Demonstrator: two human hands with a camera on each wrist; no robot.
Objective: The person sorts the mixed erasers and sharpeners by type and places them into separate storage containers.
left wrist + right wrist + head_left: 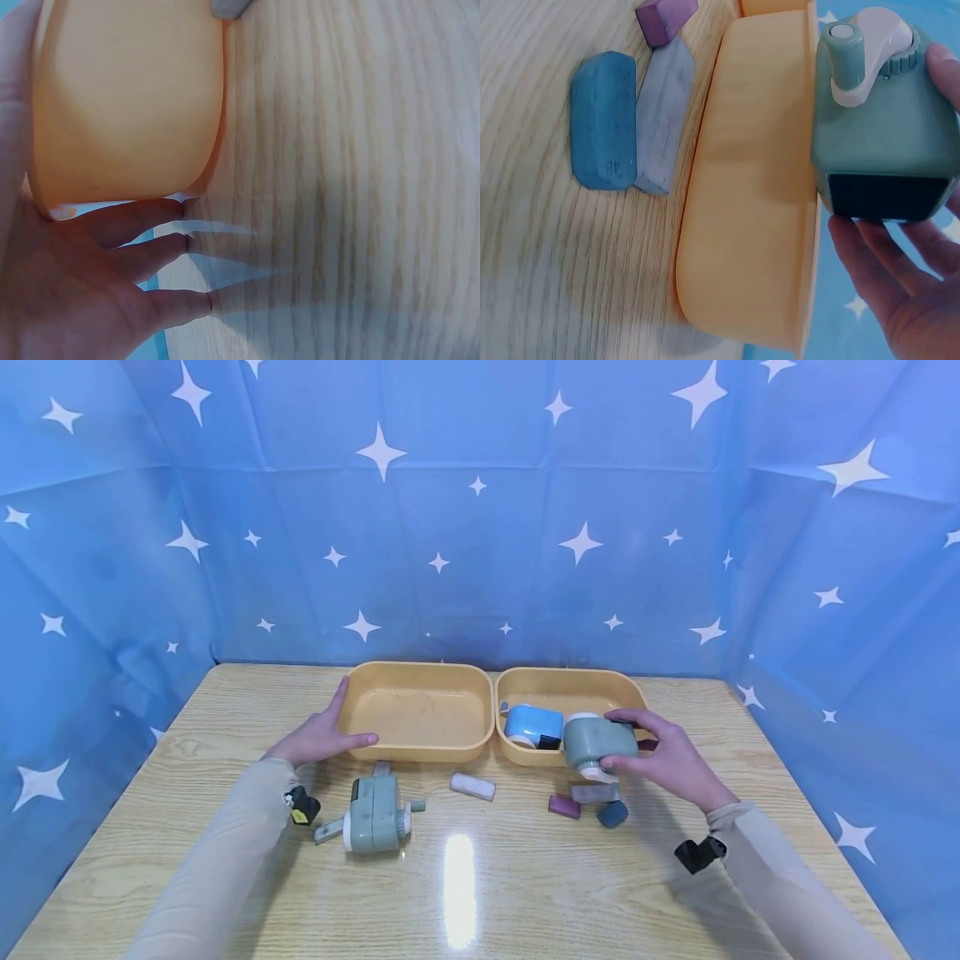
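Observation:
My right hand (pixel 678 762) grips a green crank pencil sharpener (pixel 600 739) over the front rim of the right bin (pixel 592 681). Its white crank (pixel 877 64) and dark end panel (pixel 889 196) show in the right wrist view. A blue pencil sharpener (pixel 534 723) lies inside that bin. At the left bin (pixel 420 752), my left hand (pixel 318 737) rests by the near left corner, thumb along the front and fingers spread straight beside the end wall. Just in front of that hand, a second green pencil sharpener (pixel 373 814) sits on the table.
Several eraser blocks lie before the bins: a pale one (pixel 472 787), a purple one (pixel 564 807), a grey one (pixel 595 793) and a dark blue one (pixel 612 814) marked 4B. A blue star-printed curtain (pixel 465 593) encloses the wooden table (pixel 525 893).

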